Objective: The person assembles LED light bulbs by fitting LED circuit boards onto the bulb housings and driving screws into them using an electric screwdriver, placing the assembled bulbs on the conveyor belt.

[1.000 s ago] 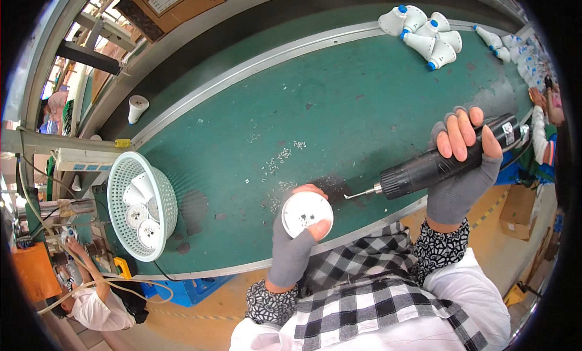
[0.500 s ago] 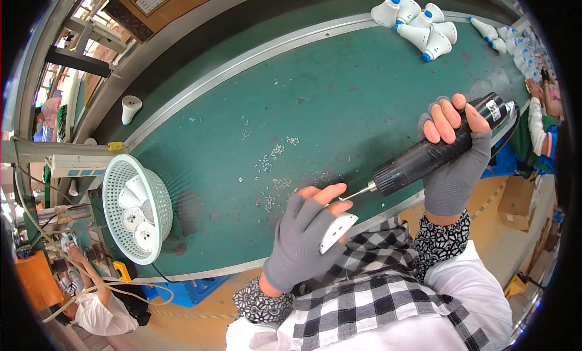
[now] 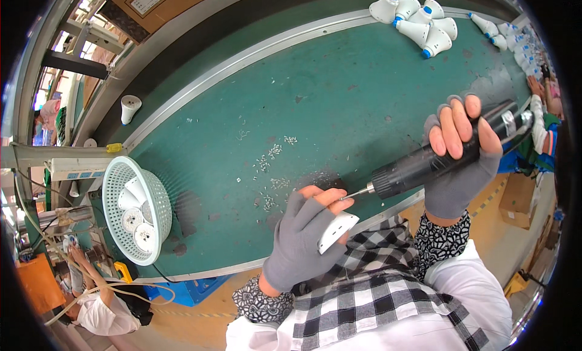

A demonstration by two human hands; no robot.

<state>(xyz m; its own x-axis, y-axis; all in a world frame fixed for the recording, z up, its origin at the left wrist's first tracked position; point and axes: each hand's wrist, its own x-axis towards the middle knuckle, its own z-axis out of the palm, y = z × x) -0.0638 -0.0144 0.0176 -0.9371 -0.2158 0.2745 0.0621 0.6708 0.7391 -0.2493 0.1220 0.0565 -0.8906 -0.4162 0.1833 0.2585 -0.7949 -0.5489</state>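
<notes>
Grey fingerless gloves cover the left hand [image 3: 301,242] and right hand [image 3: 456,169]; the powered cylindrical screwdriver [image 3: 445,154] is black, the round plastic part [image 3: 337,230] white, the flat conveyor belt [image 3: 339,90] green.

- The left hand [image 3: 303,242] has turned the white round part [image 3: 337,230] from face-up to edge-on, at the near edge of the green table [image 3: 339,90].
- The black electric screwdriver [image 3: 442,154], gripped by the right hand [image 3: 458,163], has its bit tip now at the left fingertips [image 3: 339,195].

A single head-worn fisheye view looks steeply down, close over the green work table [image 3: 339,96], edges bending.
</notes>
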